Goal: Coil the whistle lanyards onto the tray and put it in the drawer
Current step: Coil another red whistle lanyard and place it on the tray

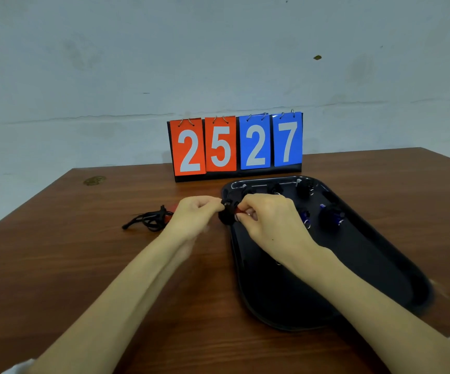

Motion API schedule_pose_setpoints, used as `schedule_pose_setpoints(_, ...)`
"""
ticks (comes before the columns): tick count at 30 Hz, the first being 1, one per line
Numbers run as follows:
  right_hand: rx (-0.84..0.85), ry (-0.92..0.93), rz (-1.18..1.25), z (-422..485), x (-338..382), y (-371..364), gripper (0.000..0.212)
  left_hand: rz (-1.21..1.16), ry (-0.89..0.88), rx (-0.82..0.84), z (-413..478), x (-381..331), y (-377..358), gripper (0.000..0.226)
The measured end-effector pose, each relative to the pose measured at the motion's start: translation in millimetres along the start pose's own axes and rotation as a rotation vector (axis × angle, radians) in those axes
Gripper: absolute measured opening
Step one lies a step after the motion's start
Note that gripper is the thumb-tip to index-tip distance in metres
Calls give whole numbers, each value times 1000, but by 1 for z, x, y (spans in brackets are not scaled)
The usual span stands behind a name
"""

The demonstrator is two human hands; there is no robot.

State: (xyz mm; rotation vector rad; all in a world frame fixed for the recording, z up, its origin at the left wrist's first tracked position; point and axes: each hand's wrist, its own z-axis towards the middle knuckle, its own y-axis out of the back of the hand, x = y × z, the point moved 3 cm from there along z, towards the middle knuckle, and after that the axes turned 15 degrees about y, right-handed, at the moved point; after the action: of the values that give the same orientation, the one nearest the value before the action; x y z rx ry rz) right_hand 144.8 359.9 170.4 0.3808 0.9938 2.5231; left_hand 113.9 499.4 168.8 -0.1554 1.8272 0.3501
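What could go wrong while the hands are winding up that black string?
The black lanyard, pinched by the left hand and right hand, is held over the rim of the tray; if the fingers slip, it may uncoil or land on the table. The loose lanyard lies close beside the left hand and could get snagged. The coiled bundles sit loose on the tray and might slide when it is lifted.

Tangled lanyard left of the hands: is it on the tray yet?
No, the tangled lanyard lies on the wooden table to the left of the left hand, outside the black tray.
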Motion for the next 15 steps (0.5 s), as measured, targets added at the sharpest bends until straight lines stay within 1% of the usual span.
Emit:
schedule_pose_setpoints(1,-6,-2,2,0,0,0,8,-80,37,72,-1,0,-2,19)
schedule_pose_setpoints(2,-8,0,-2,-1,-1,0,8,-111,44,107,-1,1,-5,22)
schedule_pose_setpoints(6,11,-29,10,-2,-2,-1,8,27,-36,11,3,3,-8,20)
schedule_pose_setpoints(11,21,-116,91,0,-3,3,12,254,-329,-152,-1,-3,-5,8)
schedule_pose_setpoints(15,48,-185,125,-1,-8,7,12,405,-453,-154,-4,-3,-9,19)
